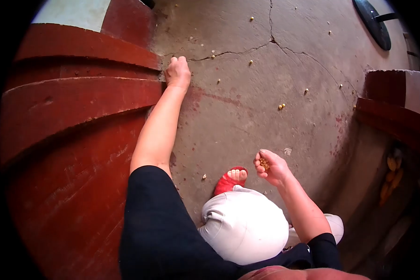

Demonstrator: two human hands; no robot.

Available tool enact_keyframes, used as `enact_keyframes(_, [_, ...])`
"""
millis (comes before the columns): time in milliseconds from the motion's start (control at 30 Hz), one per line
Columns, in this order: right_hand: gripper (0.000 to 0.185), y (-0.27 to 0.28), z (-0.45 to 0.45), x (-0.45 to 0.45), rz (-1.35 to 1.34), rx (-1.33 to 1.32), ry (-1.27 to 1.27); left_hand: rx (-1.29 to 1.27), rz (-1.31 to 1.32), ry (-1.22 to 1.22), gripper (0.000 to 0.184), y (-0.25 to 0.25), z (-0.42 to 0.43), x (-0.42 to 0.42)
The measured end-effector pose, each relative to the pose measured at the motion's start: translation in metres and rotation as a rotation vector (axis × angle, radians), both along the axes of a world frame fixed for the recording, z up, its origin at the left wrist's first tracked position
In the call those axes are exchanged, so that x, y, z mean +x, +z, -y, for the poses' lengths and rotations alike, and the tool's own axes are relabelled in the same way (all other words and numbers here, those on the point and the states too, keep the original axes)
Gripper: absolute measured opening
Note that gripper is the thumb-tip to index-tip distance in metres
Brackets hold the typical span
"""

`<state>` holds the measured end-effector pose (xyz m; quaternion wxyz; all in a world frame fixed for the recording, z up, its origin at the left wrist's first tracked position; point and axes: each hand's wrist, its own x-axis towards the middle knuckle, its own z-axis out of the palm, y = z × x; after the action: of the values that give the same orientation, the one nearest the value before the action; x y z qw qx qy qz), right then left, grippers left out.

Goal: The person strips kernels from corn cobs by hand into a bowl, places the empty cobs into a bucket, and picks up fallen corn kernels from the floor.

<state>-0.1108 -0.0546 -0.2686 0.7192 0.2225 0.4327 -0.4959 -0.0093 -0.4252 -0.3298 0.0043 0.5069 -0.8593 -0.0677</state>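
My right hand [276, 170] is curled in front of my knee and cups a small heap of yellow corn kernels [264, 164]. My left hand [178, 73] reaches far forward to the floor beside the red wooden door frame. Its fingers are bent and closed, and whatever may be between them is hidden. Loose kernels lie scattered over the concrete floor, among them a pair of kernels [281, 107] in the middle, one kernel [219, 81] to the right of my left hand and another kernel [251, 18] farther off.
The red door frame [79, 95] borders my left side. Cracks run across the concrete floor [247, 126]. A dark round base [373, 25] stands at the far right. Below a red ledge [389, 116] on the right, several yellow corn cobs [391, 182] lie in shadow. My red-shod foot [226, 183] is between my hands.
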Motion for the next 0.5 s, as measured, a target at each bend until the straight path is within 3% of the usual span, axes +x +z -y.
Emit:
enact_keyframes(333, [0.023,0.004,-0.014,0.011,-0.034,0.013,0.040,-0.094,0.061,-0.001,0.014,-0.010,-0.017,0.014])
enact_keyframes(400, [0.023,0.003,-0.011,0.006,-0.052,0.011,0.032,-0.141,-0.147,-0.157,0.008,-0.033,-0.012,0.024])
enact_keyframes(467, [0.023,-0.011,-0.013,0.001,-0.012,-0.042,-0.028,0.038,-0.348,-0.152,0.010,0.010,-0.049,0.004])
enact_keyframes(500, [0.024,-0.013,-0.009,0.000,-0.019,-0.046,-0.077,0.087,-0.463,-0.290,0.013,0.022,-0.068,-0.006])
